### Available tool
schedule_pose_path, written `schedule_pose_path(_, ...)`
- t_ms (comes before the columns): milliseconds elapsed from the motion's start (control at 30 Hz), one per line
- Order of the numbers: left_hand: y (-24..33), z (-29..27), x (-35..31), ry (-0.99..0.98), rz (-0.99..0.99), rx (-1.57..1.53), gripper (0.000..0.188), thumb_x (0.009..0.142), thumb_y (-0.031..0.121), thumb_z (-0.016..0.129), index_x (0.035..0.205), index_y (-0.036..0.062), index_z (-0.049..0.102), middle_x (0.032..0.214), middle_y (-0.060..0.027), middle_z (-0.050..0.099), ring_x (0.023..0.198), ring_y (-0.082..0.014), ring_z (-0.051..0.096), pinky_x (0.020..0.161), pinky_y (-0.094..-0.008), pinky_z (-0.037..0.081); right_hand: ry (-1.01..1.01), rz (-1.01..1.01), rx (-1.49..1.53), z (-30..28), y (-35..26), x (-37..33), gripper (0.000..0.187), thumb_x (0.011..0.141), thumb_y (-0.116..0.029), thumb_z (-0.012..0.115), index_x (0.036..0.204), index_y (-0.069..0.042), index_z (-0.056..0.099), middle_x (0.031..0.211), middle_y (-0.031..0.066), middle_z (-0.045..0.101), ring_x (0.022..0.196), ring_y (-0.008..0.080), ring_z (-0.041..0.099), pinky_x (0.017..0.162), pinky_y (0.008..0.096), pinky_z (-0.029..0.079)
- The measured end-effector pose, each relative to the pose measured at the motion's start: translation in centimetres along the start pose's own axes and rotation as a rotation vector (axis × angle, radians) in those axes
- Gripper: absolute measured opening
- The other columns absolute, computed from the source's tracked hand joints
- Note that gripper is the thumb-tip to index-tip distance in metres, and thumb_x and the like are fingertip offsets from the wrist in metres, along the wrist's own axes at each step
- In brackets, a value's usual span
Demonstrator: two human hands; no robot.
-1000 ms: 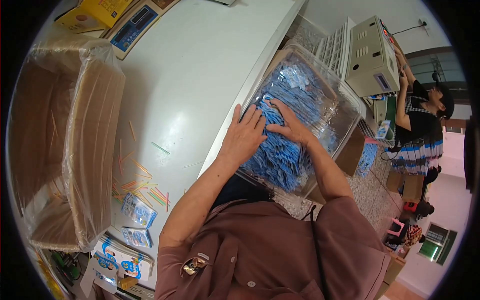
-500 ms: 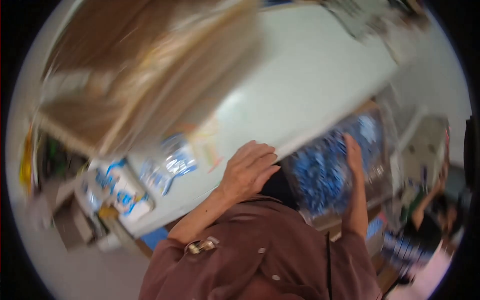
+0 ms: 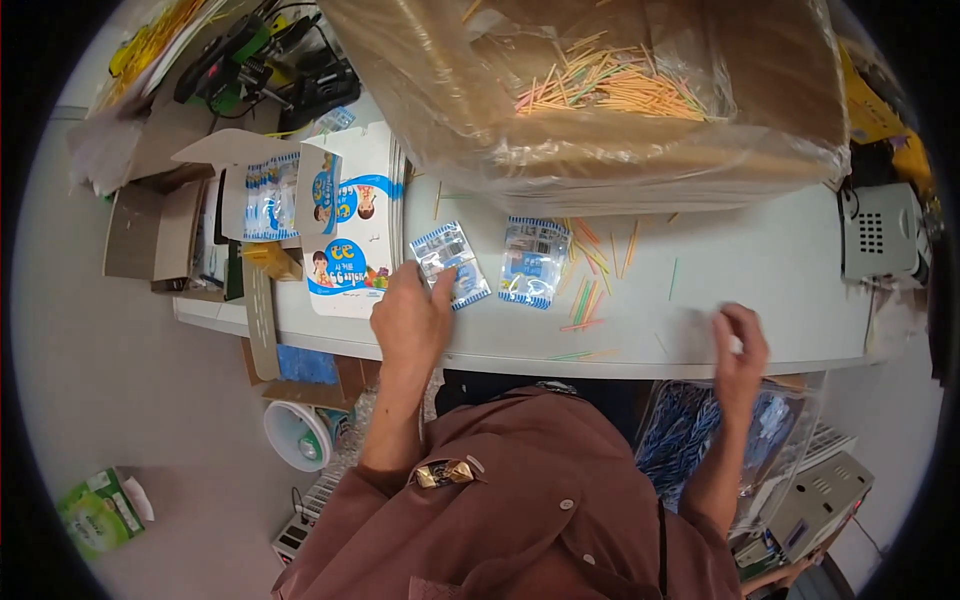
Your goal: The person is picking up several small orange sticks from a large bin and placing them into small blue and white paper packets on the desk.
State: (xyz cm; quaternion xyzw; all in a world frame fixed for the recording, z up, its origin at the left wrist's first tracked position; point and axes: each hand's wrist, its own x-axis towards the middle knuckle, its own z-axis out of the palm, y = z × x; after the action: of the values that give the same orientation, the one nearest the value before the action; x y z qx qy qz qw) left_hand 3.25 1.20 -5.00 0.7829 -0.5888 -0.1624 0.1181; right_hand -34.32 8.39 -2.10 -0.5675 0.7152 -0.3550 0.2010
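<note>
My left hand is at a small clear packet with blue and white printing on the white table. Its thumb lies on the packet's lower part and its other fingers bend at the edge, closed on it. To its right a similar packet lies flat. My right hand is above the table's front edge, fingers curled in toward the thumb. Whether it holds anything small I cannot make out. Between the hands, thin coloured sticks lie loose on the table.
A plastic-lined cardboard box holding many thin sticks stands at the back. At left are flat printed cartons and an open carton of packets. A clear bag of blue strands is below the table's front edge, at right.
The view has swung and steadied. My left hand has gone from the table's front edge to the packet. My right hand has left the bag of blue strands and come up over the table edge.
</note>
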Motion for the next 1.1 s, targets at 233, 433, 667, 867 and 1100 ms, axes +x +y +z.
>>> schedule_pose_path(233, 4.5, 0.3, -1.1, 0.086, 0.212, -0.160, 0.053, 0.084, 0.041, 0.073, 0.120, 0.0050, 0.059, 0.097, -0.0164, 0.064, 0.079, -0.0366, 0.067, 0.066, -0.0462, 0.052, -0.329, 0.048, 0.154, 9.8, -6.5, 3.7, 0.016, 0.089, -0.013, 0.070, 0.096, 0.000, 0.066, 0.086, 0.0060, 0.064, 0.071, 0.0114, 0.058, 0.060, 0.0251, 0.046)
schedule_pose_path(433, 5.9, 4.7, 0.5, -0.087, 0.239, 0.008, 0.043, 0.078, 0.035, 0.078, 0.104, 0.0052, 0.060, 0.092, -0.0123, 0.067, 0.068, -0.0327, 0.068, 0.061, -0.0445, 0.052, -0.390, 0.012, 0.180, 9.9, -6.6, 3.8, 0.016, 0.088, -0.012, 0.071, 0.097, 0.001, 0.066, 0.087, 0.0085, 0.064, 0.074, 0.0151, 0.059, 0.063, 0.0269, 0.048)
schedule_pose_path(667, 5.3, 5.4, 0.7, -0.086, 0.122, -0.389, 0.027, 0.076, 0.024, 0.082, 0.089, 0.0046, 0.069, 0.065, -0.0082, 0.066, 0.055, -0.0240, 0.062, 0.054, -0.0351, 0.047, -0.373, -0.137, 0.181, 8.3, -3.6, 3.8, 0.014, 0.085, -0.004, 0.071, 0.097, 0.001, 0.066, 0.092, 0.0127, 0.066, 0.080, 0.0228, 0.063, 0.072, 0.0299, 0.050)
schedule_pose_path(867, 4.9, 4.1, 0.7, 0.095, 0.462, -0.234, 0.009, 0.084, 0.013, 0.072, 0.088, 0.0049, 0.073, 0.075, -0.0114, 0.068, 0.063, -0.0305, 0.063, 0.057, -0.0371, 0.050, -0.390, -0.342, 0.123, 0.7, -6.3, 8.2, 0.017, 0.080, -0.003, 0.072, 0.095, 0.002, 0.067, 0.091, 0.0139, 0.068, 0.086, 0.0249, 0.065, 0.077, 0.0332, 0.051)
schedule_pose_path(1100, 3.5, 3.4, 0.4, -0.027, 0.462, -0.179, 0.016, 0.072, 0.007, 0.072, 0.087, 0.0028, 0.072, 0.084, -0.0139, 0.068, 0.081, -0.0334, 0.064, 0.067, -0.0424, 0.052, -0.357, -0.602, -0.310, -4.2, -13.2, 24.2, 0.015, 0.089, -0.008, 0.062, 0.097, 0.005, 0.064, 0.090, 0.0132, 0.065, 0.082, 0.0288, 0.062, 0.074, 0.0326, 0.049)
